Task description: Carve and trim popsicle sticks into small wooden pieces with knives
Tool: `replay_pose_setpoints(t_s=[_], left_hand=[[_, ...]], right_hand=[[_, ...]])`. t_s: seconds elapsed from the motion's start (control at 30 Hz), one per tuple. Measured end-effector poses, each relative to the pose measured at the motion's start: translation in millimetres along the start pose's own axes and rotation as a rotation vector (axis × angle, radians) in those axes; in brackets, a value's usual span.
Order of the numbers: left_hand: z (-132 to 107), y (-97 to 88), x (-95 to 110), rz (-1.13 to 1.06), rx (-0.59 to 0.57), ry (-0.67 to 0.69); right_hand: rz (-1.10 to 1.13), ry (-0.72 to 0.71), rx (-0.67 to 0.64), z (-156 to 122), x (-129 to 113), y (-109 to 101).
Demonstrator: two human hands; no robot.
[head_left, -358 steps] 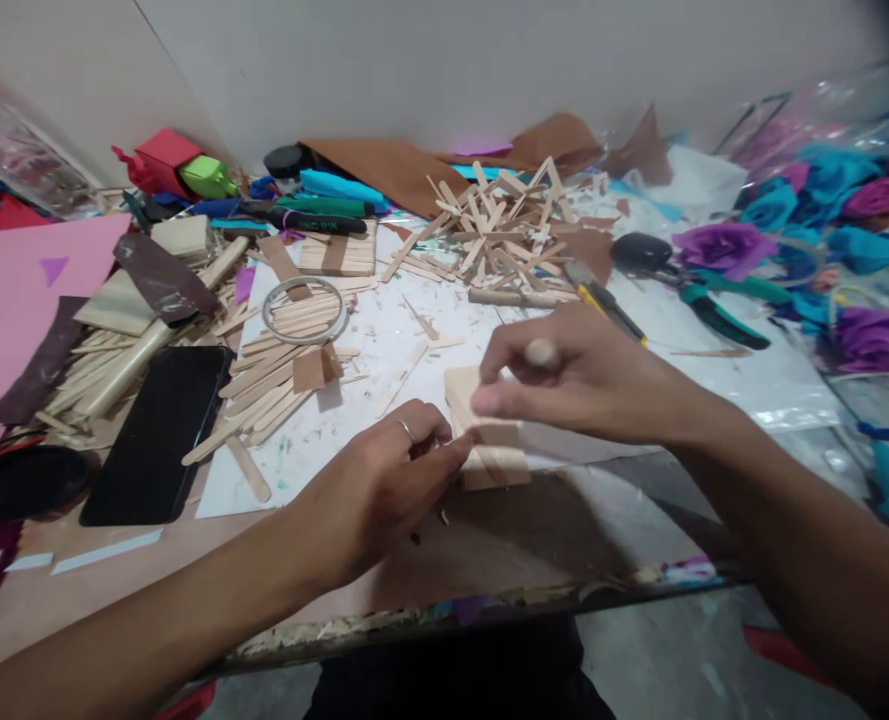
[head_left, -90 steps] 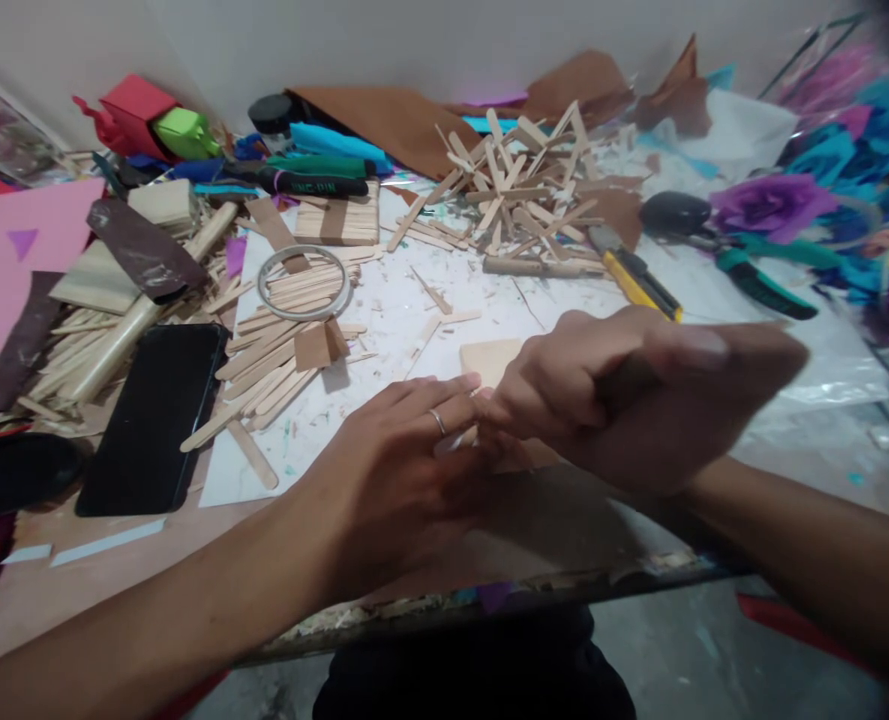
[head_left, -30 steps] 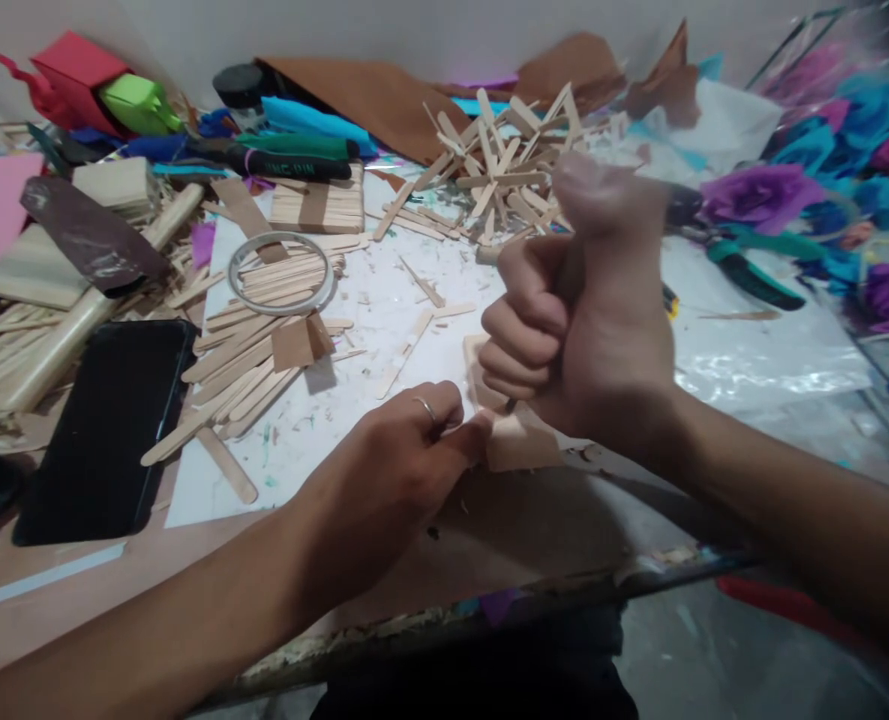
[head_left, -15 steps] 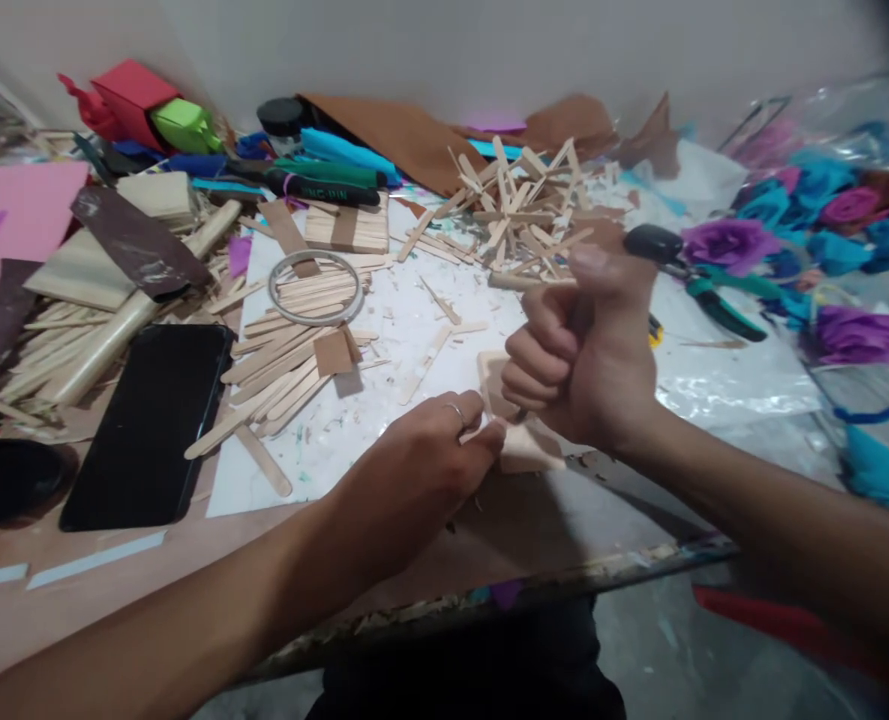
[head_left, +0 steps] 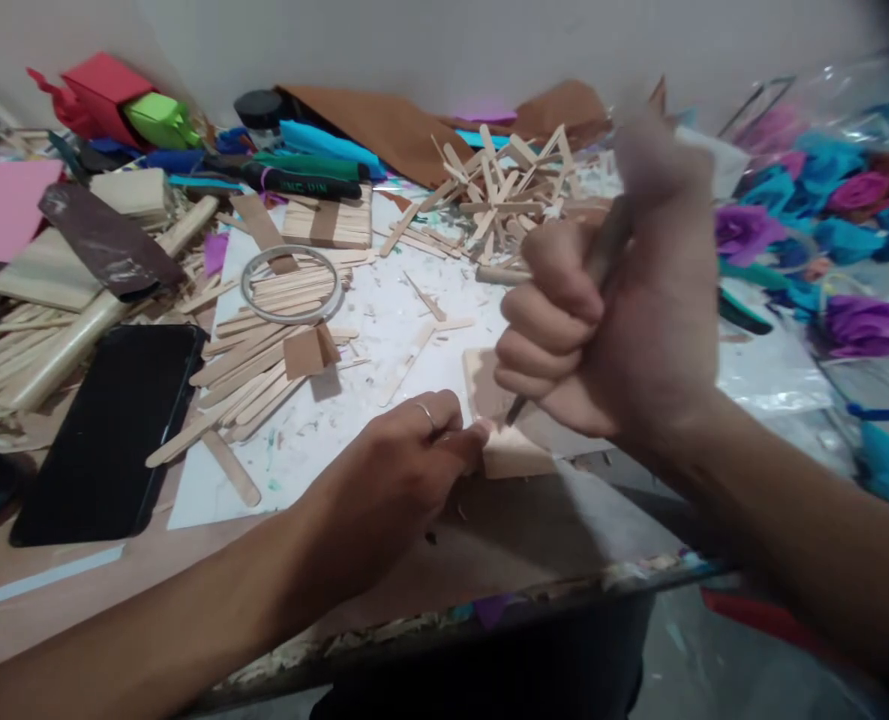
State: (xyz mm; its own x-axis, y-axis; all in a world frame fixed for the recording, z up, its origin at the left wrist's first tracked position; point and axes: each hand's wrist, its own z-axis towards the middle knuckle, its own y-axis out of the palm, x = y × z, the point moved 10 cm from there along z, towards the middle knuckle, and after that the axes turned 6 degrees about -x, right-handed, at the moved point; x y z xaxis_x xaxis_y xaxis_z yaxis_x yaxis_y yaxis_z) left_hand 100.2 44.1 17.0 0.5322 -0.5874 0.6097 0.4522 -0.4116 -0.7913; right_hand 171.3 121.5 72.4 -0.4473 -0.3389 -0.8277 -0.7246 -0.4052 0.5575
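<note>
Pins a wooden panel [head_left: 515,458] flat near the front edge of the table [head_left: 549,530] with the left hand [head_left: 391,470], fingertips pinched shut on its 9 o'clock rim. Clenches the right hand [head_left: 609,330], blurred, in a full fist around a tool [head_left: 517,408], shaft slanting from 1 o'clock down to 7 o'clock. Brings the tip onto or just above the panel, just at 3 o'clock of the left fingertips. Keeps the panel's long axis roughly 11 to 5 o'clock.

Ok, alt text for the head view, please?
The right hand, fisted around a thin tool, points its tip down at a small wooden panel that the left hand pins at the table edge. Craft sticks, a tape ring, a black phone and paper flowers lie around.
</note>
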Motion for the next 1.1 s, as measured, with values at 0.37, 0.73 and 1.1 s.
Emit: replay_pose_setpoints(t_s=[0.37, 0.73, 1.1], left_hand=[[2, -3.8, 2, -0.007, 0.037, -0.008], [3, 1.6, -15, -0.276, 0.024, -0.171], [0, 4.6, -31, -0.528, 0.06, -0.416]], right_hand=[[-0.053, -0.003, -0.034, -1, 21, -2], [-0.053, -0.014, -0.141, 5, 27, 2], [-0.067, 0.004, 0.075, 9, 32, -12]])
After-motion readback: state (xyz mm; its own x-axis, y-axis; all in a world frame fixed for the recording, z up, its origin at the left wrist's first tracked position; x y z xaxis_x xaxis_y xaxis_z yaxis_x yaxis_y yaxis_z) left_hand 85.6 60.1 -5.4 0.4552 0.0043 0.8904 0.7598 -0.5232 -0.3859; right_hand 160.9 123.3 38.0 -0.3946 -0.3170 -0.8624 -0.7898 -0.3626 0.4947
